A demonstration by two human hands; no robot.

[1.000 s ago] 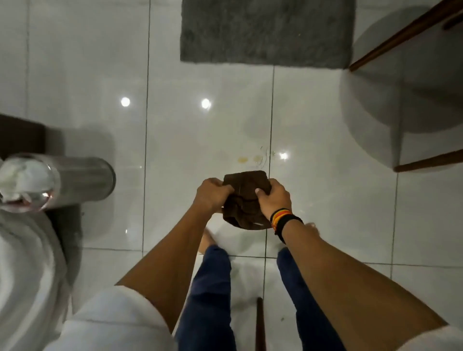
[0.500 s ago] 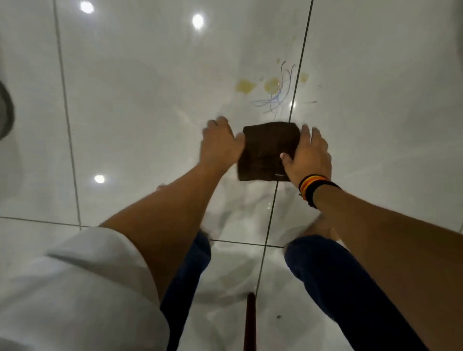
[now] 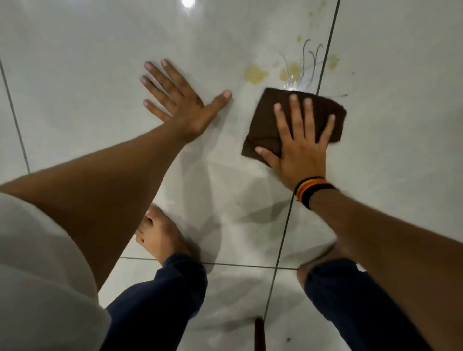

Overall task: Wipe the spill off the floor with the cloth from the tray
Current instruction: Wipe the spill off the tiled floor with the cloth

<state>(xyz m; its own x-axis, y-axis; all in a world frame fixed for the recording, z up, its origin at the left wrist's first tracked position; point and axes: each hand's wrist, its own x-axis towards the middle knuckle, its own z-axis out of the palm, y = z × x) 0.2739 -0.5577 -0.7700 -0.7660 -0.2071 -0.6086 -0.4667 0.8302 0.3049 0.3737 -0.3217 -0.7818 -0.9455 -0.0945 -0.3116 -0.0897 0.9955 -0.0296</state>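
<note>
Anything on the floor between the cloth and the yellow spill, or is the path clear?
Nothing visible blocks it. The right hand presses the brown cloth flat on the tile, and its far edge sits just short of the yellow spill. The left hand rests off to the side.

Probably a home interior, though the view shows little beyond the floor. Glossy pale floor tiles [image 3: 87,75] with dark grout lines fill the frame; a ceiling light's reflection [image 3: 188,3] glints at 12 o'clock, and a bare foot [image 3: 160,235] stands near centre.
</note>
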